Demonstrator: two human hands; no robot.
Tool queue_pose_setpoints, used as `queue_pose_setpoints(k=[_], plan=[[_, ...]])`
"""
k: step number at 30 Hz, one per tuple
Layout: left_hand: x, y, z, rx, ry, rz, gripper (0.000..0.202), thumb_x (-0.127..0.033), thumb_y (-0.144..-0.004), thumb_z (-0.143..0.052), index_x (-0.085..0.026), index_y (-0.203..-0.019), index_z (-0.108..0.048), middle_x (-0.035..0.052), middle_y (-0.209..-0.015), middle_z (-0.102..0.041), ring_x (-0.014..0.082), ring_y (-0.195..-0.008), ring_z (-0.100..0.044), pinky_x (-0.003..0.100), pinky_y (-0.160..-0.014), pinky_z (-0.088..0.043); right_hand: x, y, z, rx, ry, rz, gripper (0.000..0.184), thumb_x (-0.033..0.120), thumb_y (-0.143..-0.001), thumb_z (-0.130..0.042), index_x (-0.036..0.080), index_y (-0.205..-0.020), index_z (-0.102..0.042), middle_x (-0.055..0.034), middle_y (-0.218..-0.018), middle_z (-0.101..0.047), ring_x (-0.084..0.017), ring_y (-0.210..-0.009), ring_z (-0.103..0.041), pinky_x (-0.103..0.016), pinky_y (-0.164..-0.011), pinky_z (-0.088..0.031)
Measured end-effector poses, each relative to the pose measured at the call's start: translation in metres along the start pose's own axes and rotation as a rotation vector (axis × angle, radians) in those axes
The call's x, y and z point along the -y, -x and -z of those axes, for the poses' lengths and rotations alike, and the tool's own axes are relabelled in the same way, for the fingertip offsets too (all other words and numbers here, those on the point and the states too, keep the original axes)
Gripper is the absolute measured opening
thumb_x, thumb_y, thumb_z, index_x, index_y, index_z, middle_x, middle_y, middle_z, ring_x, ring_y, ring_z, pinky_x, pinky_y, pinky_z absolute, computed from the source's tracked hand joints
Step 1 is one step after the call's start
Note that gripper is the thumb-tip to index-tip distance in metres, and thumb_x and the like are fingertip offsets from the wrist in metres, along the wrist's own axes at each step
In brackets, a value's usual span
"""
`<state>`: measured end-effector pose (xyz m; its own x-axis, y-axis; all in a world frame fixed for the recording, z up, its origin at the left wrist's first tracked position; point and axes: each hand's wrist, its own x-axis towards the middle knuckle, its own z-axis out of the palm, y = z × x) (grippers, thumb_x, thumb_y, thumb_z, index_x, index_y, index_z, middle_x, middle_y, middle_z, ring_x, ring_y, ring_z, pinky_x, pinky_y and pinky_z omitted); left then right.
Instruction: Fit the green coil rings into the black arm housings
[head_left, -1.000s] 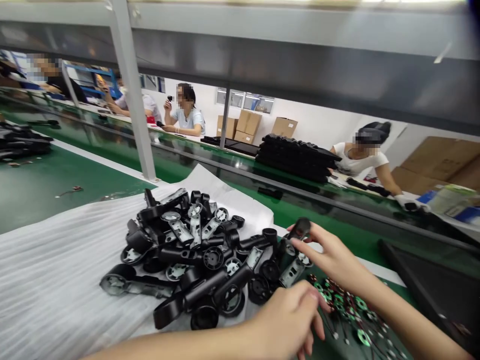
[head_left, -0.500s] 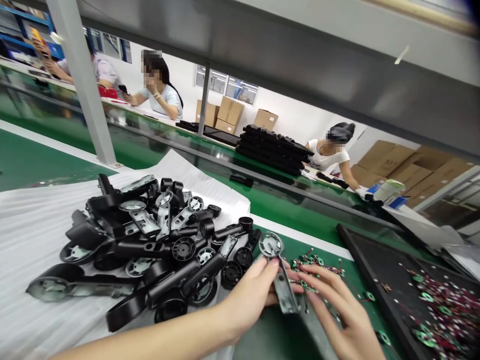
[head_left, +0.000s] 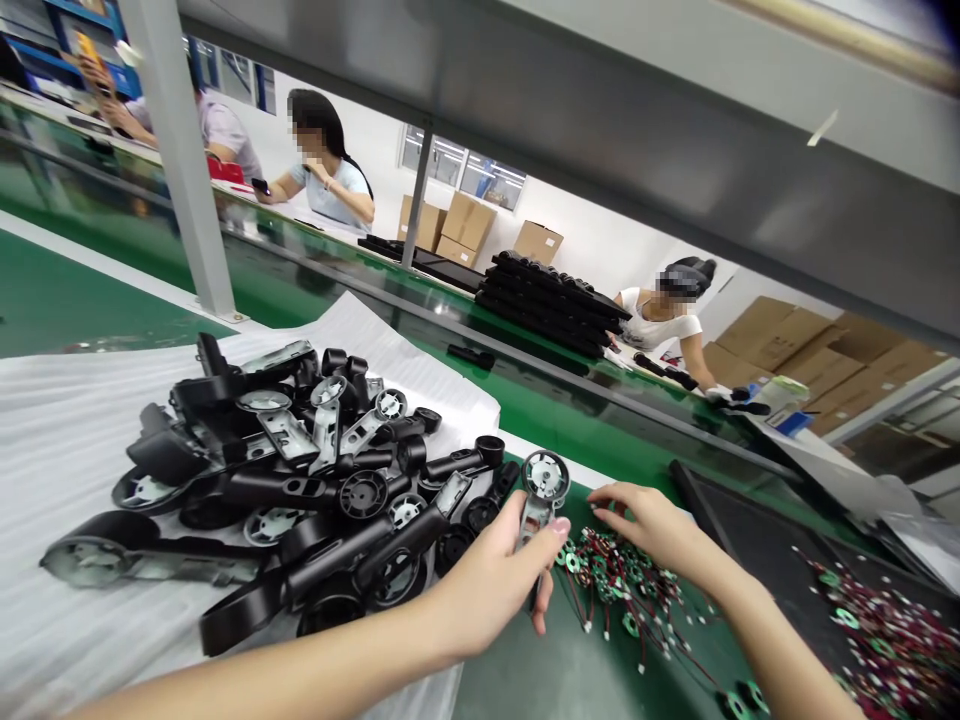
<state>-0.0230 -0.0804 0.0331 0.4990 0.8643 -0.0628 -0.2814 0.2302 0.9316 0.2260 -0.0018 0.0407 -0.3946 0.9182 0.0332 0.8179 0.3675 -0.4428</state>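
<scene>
My left hand alone now grips the housing, freeing my right hand, grasp unclear, for the wired boards.

The black housing, its pale grey inner face turned outward, is gripped by its stem in the left hand, spoked round end up. Green ring-shaped boards with dark red wires and white connectors lie tangled beneath the right hand.
</scene>
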Motion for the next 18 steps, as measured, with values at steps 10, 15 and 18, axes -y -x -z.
queue_pose_setpoints(k=[10,15,18], plan=[[0.004,-0.007,0.003,-0.157,-0.162,-0.090,0.030,-0.042,-0.083,-0.054,-0.020,-0.099,-0.042,0.0042,-0.100,-0.052,0.0096,-0.065,-0.052,0.019,-0.043,-0.046,0.054,0.030,-0.012,-0.255,-0.861,-0.017,0.020,0.038,-0.080,-0.064,0.024,-0.091,-0.056,-0.0035,-0.087,-0.062,-0.014,-0.063,-0.054,-0.028,-0.060,-0.047],[0.007,-0.005,0.004,-0.108,-0.224,-0.064,0.027,-0.032,-0.082,-0.056,-0.019,-0.104,-0.048,0.0012,-0.090,-0.061,0.0110,-0.065,-0.056,0.021,-0.051,-0.043,0.048,0.036,-0.019,-0.172,-0.800,-0.015,0.018,0.037,-0.082,-0.063,0.024,-0.092,-0.057,-0.0044,-0.089,-0.062,-0.015,-0.067,-0.056,-0.029,-0.065,-0.049],[0.007,-0.002,0.004,-0.079,-0.259,-0.048,0.026,-0.029,-0.080,-0.057,-0.019,-0.104,-0.052,0.0006,-0.084,-0.064,0.0115,-0.064,-0.056,0.021,-0.054,-0.040,0.051,0.039,-0.022,-0.184,-0.732,-0.029,0.019,0.040,-0.084,-0.061,0.024,-0.093,-0.057,-0.0053,-0.090,-0.061,-0.016,-0.070,-0.058,-0.029,-0.066,-0.051]])
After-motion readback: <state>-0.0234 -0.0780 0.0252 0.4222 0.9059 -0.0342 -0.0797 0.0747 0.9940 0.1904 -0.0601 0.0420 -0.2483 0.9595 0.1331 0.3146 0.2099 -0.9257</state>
